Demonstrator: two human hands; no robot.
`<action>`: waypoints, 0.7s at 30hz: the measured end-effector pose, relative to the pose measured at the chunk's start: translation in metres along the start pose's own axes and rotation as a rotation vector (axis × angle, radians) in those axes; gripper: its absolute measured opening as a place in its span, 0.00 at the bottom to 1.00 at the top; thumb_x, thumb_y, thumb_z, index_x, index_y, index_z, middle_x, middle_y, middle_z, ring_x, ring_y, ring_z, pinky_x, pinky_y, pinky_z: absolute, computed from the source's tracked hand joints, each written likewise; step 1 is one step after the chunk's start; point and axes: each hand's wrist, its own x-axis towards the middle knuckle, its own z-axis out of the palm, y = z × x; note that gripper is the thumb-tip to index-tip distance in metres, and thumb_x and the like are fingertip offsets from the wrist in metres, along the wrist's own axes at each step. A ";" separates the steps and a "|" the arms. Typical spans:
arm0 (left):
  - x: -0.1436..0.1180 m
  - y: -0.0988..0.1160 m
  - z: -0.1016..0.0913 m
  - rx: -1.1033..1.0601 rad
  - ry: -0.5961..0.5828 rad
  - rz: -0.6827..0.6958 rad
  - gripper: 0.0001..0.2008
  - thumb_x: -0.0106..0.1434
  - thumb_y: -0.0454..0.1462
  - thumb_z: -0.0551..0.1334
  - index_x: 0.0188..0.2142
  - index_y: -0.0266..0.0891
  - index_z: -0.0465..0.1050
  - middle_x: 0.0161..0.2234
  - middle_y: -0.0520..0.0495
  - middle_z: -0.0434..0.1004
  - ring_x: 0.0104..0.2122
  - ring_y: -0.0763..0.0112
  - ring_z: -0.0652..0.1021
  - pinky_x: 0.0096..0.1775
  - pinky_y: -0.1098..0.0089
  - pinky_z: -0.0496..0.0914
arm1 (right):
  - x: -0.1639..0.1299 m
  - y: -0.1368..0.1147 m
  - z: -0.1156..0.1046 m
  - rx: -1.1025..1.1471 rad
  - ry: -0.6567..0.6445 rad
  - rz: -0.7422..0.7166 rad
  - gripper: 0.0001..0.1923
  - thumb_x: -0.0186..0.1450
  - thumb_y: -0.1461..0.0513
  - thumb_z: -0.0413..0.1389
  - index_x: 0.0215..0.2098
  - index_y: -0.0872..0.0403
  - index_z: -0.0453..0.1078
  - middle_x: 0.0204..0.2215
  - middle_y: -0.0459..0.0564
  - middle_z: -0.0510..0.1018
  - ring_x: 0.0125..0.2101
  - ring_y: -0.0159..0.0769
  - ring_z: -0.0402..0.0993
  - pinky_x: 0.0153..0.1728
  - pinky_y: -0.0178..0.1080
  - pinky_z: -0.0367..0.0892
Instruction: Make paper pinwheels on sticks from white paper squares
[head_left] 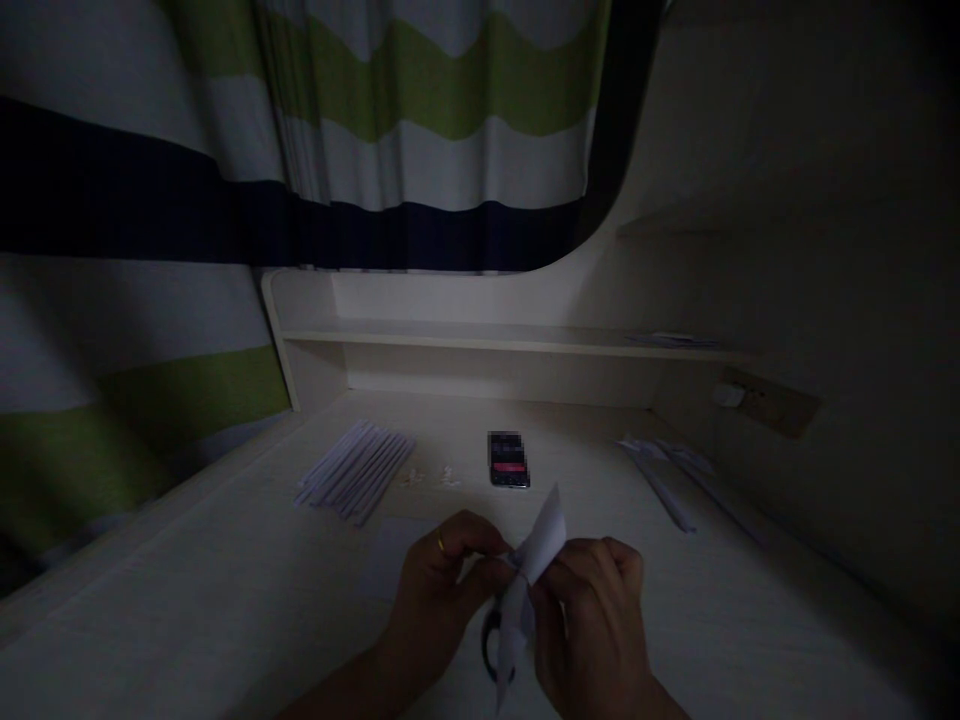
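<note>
**Desk:** What do you have in the head view?

**Me:** It's dim. I see the left hand [442, 580] and the right hand [592, 620] brought together low in the middle, above the pale desk [225, 600]. Between them is a strip of white paper [536, 565], held upright and tilted a little to the right.

**Desk:** Where does the paper sit against the fingers?

**Me:** The left thumb and forefinger are pinched shut on its left edge, about halfway up. The right fingers are curled closed against its right side, just below the top flap. The top end sticks up free above both hands; the bottom end hangs down between the wrists. I also see a dark looped shape [491, 640] behind the lower paper, but I cannot tell what it is.

**Desk:** Anything around them?

**Me:** A phone [508, 460] lies flat beyond the hands. A fanned row of folded paper strips [356, 468] lies to the far left, a few more strips [667, 480] to the far right. A striped curtain [375, 120] hangs behind the shelf [487, 338].
</note>
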 end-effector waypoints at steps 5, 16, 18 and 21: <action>0.000 -0.002 -0.001 -0.013 -0.011 0.020 0.01 0.49 0.32 0.61 0.24 0.39 0.71 0.23 0.52 0.67 0.25 0.74 0.68 0.29 0.73 0.62 | 0.002 -0.003 0.001 0.106 -0.010 0.055 0.06 0.57 0.72 0.47 0.31 0.56 0.59 0.21 0.44 0.67 0.23 0.32 0.61 0.28 0.39 0.53; 0.002 -0.004 -0.002 -0.227 0.123 -0.197 0.03 0.49 0.35 0.63 0.24 0.39 0.69 0.20 0.55 0.67 0.23 0.77 0.68 0.25 0.76 0.61 | 0.007 -0.002 -0.013 0.214 0.046 0.128 0.10 0.58 0.71 0.49 0.38 0.55 0.63 0.28 0.49 0.72 0.28 0.35 0.66 0.30 0.40 0.58; 0.006 -0.005 -0.007 -0.311 0.188 -0.192 0.06 0.47 0.37 0.64 0.26 0.40 0.69 0.19 0.55 0.68 0.23 0.75 0.70 0.23 0.77 0.61 | 0.006 0.003 -0.012 0.264 0.123 0.231 0.09 0.59 0.70 0.48 0.37 0.55 0.63 0.28 0.49 0.71 0.30 0.36 0.66 0.30 0.40 0.59; 0.014 -0.004 -0.017 -0.279 0.284 -0.086 0.07 0.46 0.38 0.64 0.26 0.39 0.68 0.19 0.53 0.70 0.24 0.72 0.72 0.22 0.76 0.62 | 0.005 0.010 -0.003 0.346 0.100 0.440 0.06 0.61 0.67 0.47 0.33 0.54 0.64 0.29 0.49 0.70 0.33 0.37 0.66 0.32 0.39 0.62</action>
